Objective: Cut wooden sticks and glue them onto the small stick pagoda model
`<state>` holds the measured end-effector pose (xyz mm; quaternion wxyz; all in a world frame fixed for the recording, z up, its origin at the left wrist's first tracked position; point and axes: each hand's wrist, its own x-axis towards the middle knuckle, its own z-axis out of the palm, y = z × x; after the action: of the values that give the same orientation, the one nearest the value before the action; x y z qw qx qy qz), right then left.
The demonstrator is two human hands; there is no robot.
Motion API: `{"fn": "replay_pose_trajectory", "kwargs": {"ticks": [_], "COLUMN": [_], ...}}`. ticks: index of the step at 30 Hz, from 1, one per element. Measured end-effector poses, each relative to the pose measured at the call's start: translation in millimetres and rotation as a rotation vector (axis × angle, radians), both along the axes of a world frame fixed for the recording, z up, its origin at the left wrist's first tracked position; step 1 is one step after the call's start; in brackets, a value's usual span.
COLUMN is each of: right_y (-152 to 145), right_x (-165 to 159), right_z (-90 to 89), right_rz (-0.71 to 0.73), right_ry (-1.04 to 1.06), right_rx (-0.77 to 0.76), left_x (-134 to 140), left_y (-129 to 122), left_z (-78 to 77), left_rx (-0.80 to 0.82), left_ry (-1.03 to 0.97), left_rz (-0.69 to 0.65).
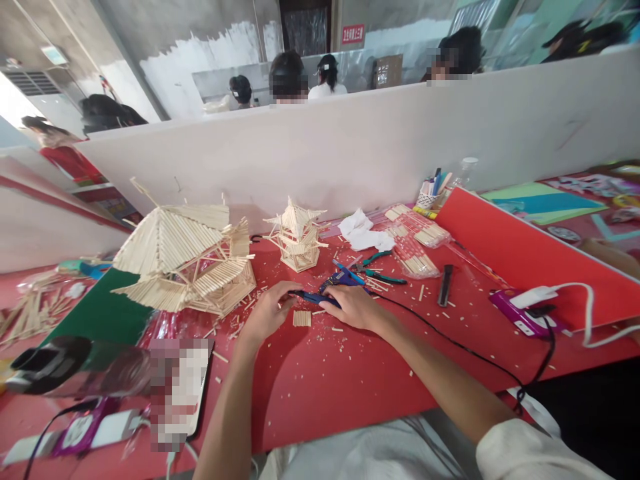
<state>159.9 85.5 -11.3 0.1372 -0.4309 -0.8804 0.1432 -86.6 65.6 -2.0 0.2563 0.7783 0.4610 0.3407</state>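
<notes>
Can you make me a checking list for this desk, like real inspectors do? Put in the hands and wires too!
Surface: red tabletop, scattered with wood bits.
Job's things: dark blue tool between the hands; small stick panel nearby; larger stick model at left, smaller stick model farther right.
Clutter: green-handled pliers, white tissue, bagged sticks, bottle.
Hands: left hand and right hand both at the tool; how firm each grip is, I can't tell.
Cables: black cord runs rightward; white cable by a purple power strip.
Surroundings: pale partition, people beyond.
</notes>
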Motion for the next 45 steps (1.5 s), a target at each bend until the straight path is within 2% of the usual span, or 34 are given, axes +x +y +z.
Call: {"fn": "replay_pose_trajectory", "kwargs": {"ticks": [4, 16, 33, 45], "right_y": [-0.7, -3.8, -3.0, -0.8], "right_x": [-1.3, -6.1, -11.9, -12.5], "right_z": [-0.2, -1.3, -6.4, -6.6], "right_rz": [0.003, -0.028, -0.057, -0.067], "right_ry": [-0.021, -0.153, -0.218, -0.232], "right_rx": [0.0, 0.06, 0.062, 0.086], "left_x": [-1.2, -1.4, -6.6, -6.6], "left_y": [0.9, -1.2, 2.8, 3.1], "left_z": [-0.2, 5.7, -6.1, -5.5], "left_rx": [-0.058, 0.024, 0.034, 0.102], "left_ry": [0.011, 0.023, 0.069, 0.06], "left_rz": [0.021, 0.02, 0.025, 0.005]}}
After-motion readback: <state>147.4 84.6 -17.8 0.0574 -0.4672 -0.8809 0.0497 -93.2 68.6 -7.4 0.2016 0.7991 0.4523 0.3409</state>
